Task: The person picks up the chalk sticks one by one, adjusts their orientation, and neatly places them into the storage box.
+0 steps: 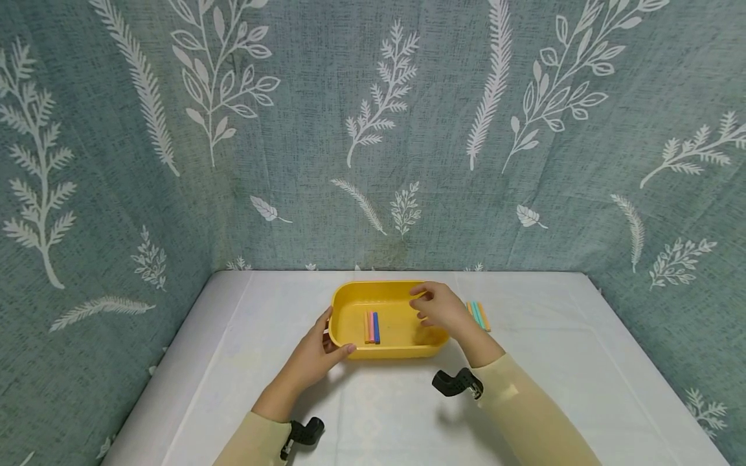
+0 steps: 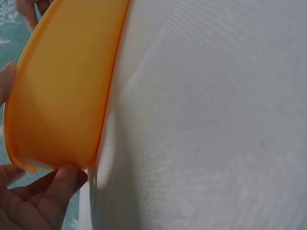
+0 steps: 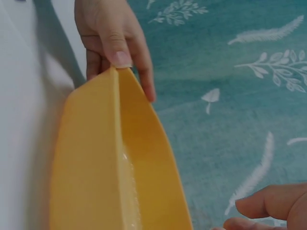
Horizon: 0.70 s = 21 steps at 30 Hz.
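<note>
A yellow plastic tray point(image 1: 384, 352) with rounded corners sits on the white table. My left hand point(image 1: 311, 359) grips its left end, thumb over the front left corner and fingers around the outside wall; the left wrist view shows the fingertips against the tray wall point(image 2: 67, 96). Inside the tray, orange, pink and blue sticks point(image 1: 372, 327) lie side by side towards the left. Over the tray's right end is my right hand point(image 1: 443, 310), fingers loosely bent with nothing visible between them. Its thumb point(image 3: 264, 203) stands beside the tray in the right wrist view.
More sticks point(image 1: 479, 316), orange and teal, lie on the table just right of the tray, partly behind my right wrist. White cloth covers the table point(image 1: 553, 362). A green leaf-patterned fabric point(image 1: 326, 129) hangs behind it and along both sides.
</note>
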{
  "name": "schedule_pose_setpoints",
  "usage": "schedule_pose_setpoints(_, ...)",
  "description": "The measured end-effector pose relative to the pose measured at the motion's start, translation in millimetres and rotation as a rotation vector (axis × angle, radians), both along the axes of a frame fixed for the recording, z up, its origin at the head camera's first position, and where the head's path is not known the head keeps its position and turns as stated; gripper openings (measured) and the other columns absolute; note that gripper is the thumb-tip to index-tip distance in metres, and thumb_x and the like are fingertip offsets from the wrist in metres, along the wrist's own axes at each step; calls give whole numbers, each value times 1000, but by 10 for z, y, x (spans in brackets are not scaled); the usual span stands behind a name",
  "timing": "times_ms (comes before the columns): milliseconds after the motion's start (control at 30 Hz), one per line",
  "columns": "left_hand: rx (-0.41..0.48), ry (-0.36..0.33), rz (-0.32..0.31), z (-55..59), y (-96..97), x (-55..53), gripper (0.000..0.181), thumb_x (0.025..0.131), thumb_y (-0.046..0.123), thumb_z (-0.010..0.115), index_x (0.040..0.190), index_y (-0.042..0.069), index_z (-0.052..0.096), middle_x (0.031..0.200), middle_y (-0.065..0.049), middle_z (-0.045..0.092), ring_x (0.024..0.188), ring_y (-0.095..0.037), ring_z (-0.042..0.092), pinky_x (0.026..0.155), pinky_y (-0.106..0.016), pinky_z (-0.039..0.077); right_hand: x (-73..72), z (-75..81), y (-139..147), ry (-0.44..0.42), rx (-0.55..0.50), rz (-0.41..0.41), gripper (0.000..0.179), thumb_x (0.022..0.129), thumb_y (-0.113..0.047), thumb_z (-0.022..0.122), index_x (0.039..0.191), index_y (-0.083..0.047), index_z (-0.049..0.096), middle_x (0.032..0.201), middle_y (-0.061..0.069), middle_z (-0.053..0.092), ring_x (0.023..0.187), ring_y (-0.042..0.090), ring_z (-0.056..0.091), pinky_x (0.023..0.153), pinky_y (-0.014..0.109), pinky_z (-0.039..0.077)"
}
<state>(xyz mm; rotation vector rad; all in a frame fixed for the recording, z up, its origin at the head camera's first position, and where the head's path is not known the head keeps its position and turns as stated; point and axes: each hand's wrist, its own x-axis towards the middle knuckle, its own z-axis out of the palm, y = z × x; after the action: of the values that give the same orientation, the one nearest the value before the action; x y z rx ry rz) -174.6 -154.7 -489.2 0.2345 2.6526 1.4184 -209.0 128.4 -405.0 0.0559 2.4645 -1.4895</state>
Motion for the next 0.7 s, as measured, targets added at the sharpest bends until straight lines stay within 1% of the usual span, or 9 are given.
schedule_pose_setpoints(167, 0, -4, 5, 7, 3, 7, 103, 87, 44, 77, 162, 15, 13, 156, -16, 37, 127, -30, 56, 103, -44, 50, 50, 64, 125, 26, -2, -21, 34, 99, -11, 63, 131, 0, 59, 112, 16, 61, 102, 41, 64, 83, 45, 60)
schedule_pose_setpoints(300, -5, -1, 9, 18, 9, 12, 103, 87, 44, 78, 162, 15, 14, 155, -16, 38, 127, -29, 56, 102, -44, 50, 87, 100, 219, 40, 3, -42, 32, 100, -11, 62, 130, -1, 60, 115, 17, 59, 105, 40, 64, 82, 43, 60)
schedule_pose_setpoints(467, -8, 5, 9, 26, 14, 17, 102, 87, 43, 78, 162, 14, 14, 154, -16, 39, 126, -30, 57, 102, -44, 50, 110, 96, 364, 86, 47, -64, 32, 100, -16, 62, 129, -2, 61, 114, 16, 61, 103, 37, 65, 80, 38, 61)
schedule_pose_setpoints(600, -7, 4, 7, 23, 14, 17, 102, 87, 44, 77, 162, 14, 14, 155, -16, 38, 125, -29, 57, 101, -43, 51, 140, 79, 472, 132, 74, -76, 33, 101, -17, 60, 130, 0, 61, 113, 17, 63, 98, 34, 67, 80, 38, 61)
schedule_pose_setpoints(700, -6, 1, 7, 18, 14, 13, 103, 87, 44, 77, 162, 14, 14, 155, -16, 38, 125, -28, 57, 101, -42, 51, 160, 43, 544, 160, 88, -87, 32, 101, -17, 60, 129, -2, 62, 112, 16, 63, 96, 30, 66, 82, 41, 60)
